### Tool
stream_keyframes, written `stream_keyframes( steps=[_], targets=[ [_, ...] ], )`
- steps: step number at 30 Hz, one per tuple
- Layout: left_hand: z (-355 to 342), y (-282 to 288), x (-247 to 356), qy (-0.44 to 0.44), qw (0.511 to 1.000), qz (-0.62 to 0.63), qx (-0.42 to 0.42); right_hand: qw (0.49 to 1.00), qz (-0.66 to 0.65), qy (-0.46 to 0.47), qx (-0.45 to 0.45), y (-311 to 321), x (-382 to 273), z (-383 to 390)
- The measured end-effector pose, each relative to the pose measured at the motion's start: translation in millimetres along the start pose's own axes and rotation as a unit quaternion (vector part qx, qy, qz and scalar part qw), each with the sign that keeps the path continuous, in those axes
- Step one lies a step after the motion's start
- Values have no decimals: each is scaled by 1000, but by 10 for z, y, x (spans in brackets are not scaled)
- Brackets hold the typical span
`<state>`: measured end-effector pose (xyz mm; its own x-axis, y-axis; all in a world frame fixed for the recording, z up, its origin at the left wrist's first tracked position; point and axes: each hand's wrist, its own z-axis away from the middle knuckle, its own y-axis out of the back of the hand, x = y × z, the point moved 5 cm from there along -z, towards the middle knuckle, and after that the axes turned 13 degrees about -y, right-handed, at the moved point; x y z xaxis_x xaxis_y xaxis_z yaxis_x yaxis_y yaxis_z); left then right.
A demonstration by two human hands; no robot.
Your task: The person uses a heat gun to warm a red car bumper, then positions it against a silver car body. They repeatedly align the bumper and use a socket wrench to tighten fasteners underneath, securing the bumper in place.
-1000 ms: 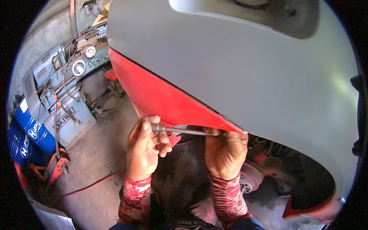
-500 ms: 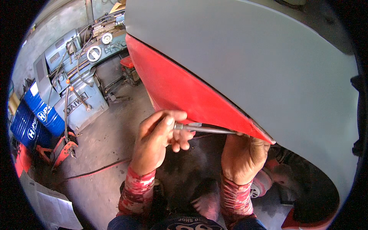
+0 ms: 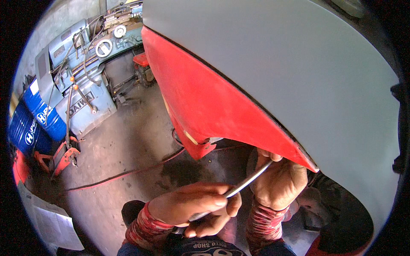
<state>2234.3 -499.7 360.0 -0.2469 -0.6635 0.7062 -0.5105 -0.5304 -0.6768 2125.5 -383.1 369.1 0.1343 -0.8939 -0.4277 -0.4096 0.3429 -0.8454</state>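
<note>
My left hand [image 3: 205, 205] is closed round the near end of a slim metal bar tool [image 3: 250, 180], low in front of my body. The bar slants up and right to my right hand [image 3: 278, 181], which is tucked under the lower edge of a red car body panel [image 3: 205, 94]. The right fingers curl beside the bar's far end, but the panel hides part of them and whatever they grip. Above the red panel lies a large matte grey body panel [image 3: 277, 64], a dark seam between the two. The red panel's tip ends just right of my right hand.
A blue-grey lathe [image 3: 89, 64] stands at the far left beside blue drums [image 3: 47, 111]. In front of them is a red floor jack [image 3: 64, 158]. A red hose [image 3: 128, 173] crosses the concrete floor. A dark wheel arch [image 3: 346, 213] opens at lower right.
My left hand has moved down and toward me, swinging the bar's near end down. My right hand stays under the panel edge. The view has shifted slightly.
</note>
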Motion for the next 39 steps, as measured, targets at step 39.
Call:
stream_keyframes(
  steps=[39],
  targets=[
    [509,547,-528,-47,882,-423,202,992,3,-95,-87,139,-265,-286]
  ],
)
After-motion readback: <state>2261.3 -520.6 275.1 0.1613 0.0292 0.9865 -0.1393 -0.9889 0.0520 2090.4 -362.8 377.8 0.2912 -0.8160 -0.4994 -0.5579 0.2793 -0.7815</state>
